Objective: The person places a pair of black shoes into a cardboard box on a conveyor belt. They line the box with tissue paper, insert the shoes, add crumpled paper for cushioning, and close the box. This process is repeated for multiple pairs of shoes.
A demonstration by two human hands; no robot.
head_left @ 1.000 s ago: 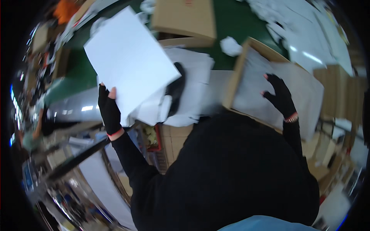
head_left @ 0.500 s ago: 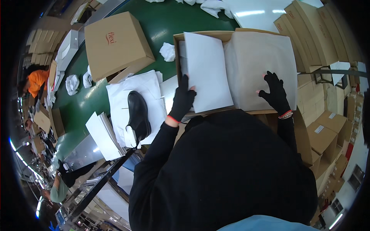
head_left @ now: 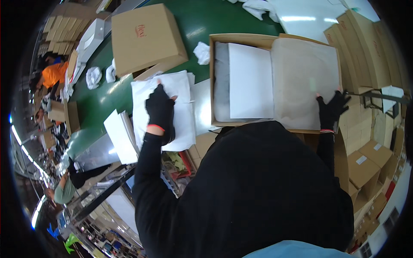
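Observation:
My left hand, in a black fingerless glove with a red band at the wrist, lies over a black shoe on white tissue sheets. Its fingers and thumb are bent about the shoe, which is mostly covered by the hand; black on black blurs the outline. To the right, my right hand is open with fingers spread at the right edge of an open cardboard box. A white card lies inside over grey-white paper, and a translucent tissue sheet covers the right half.
A closed brown carton sits on the green table at the far left. Crumpled white paper lies beside the open box. White sheets are stacked at the near left. Cartons stand at the right.
My left hand has left the white card and moved left onto the shoe. The card now lies flat in the box. My right hand has shifted outward to the box's right edge.

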